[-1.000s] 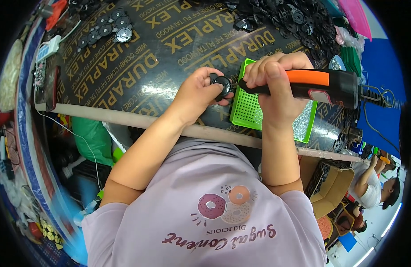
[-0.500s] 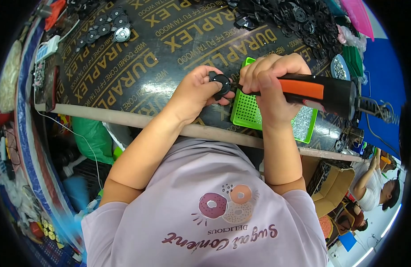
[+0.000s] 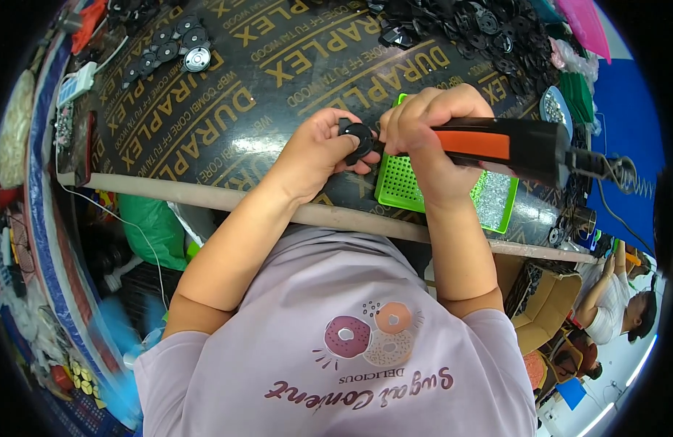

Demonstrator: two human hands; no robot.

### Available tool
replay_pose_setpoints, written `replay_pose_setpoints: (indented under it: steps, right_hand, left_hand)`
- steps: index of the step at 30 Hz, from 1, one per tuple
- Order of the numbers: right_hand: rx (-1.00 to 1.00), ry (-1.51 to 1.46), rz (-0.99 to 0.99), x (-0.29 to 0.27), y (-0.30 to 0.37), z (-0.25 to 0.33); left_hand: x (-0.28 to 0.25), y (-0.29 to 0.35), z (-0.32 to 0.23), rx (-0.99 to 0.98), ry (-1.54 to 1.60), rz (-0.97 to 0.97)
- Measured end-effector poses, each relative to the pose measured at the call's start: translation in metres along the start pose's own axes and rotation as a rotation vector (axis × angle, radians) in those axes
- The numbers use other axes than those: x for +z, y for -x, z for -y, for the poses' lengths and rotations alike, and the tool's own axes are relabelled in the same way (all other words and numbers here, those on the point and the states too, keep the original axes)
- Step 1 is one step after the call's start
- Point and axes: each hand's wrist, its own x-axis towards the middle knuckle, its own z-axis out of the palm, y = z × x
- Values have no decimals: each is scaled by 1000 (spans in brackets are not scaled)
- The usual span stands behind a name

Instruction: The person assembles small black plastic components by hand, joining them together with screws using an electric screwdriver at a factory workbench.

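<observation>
A black round part (image 3: 360, 140) sits just above the near half of a dark table (image 3: 278, 95), clamped between the thumb and fingers of a worker's left hand (image 3: 323, 149). The right hand (image 3: 433, 138), its grip wrapped firmly around an orange-and-black handheld driver (image 3: 537, 149), has shifted slightly left over the past second, the tool's rear end dipping as it came. The left hand has barely moved, so the two hands now almost meet at the part, and the work appears to be in mid-step. Whether the driver's tip touches the part cannot be told; the fingers hide it.

Beneath the right hand lies a green tray (image 3: 398, 180), its perforated section partly bare, small silver pieces (image 3: 497, 200) at its other end. The right hand, forearm and driver block much of it from view. A coiled cord (image 3: 620, 171) trails from the tool's rear. Farther out, a heap of black parts (image 3: 489, 36) crowds the far right, near a bowl (image 3: 551, 105) of silver pieces, while a cluster of round black parts (image 3: 167, 51) lies at far left, well apart from the hands.
</observation>
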Motion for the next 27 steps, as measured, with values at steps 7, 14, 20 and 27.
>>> replay_pose_setpoints:
  steps: [7, 14, 20, 27]
  right_hand:
    - [-216, -17, -90, -22, -7, 35]
    - [-26, 287, -496, -53, 6, 36]
    - [-3, 272, -505, -55, 6, 25]
    - [-12, 285, -495, -55, 8, 24]
  left_hand:
    - [13, 8, 5, 26, -164, -111]
    - [5, 9, -6, 264, -469, -117]
    - [10, 10, -9, 212, -317, -219]
    - [7, 10, -7, 107, -321, -120]
